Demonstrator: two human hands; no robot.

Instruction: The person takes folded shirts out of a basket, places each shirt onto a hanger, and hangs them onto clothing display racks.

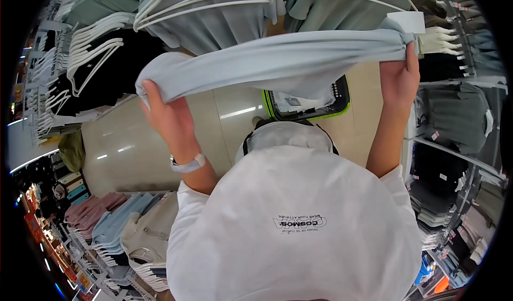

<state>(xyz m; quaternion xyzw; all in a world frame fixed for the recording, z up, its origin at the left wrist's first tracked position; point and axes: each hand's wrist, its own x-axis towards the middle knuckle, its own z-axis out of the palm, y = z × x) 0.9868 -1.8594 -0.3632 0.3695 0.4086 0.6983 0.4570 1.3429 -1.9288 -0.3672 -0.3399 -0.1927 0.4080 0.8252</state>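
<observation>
A light blue knit garment (pixel 256 58), probably a shirt, is stretched sideways in front of my chest. My left hand (pixel 170 116), with a band on its wrist, is closed on the garment's left end, thumb in front. At the other end, my right hand (pixel 401 79) grips the bunched fabric. Beside that hand a blank white tag (pixel 407 22) sticks up. The garment sags slightly between my hands and hides part of the floor. Fingers behind the cloth are partly hidden.
A black basket with a green rim (pixel 346 100) stands on the tiled floor (pixel 214 111), holding plastic-wrapped items. Ahead hang grey-green shirts on white hangers (pixel 208 2). Black clothes (pixel 115 68) hang at the left. Racks of folded and hung shirts (pixel 454 114) line the right.
</observation>
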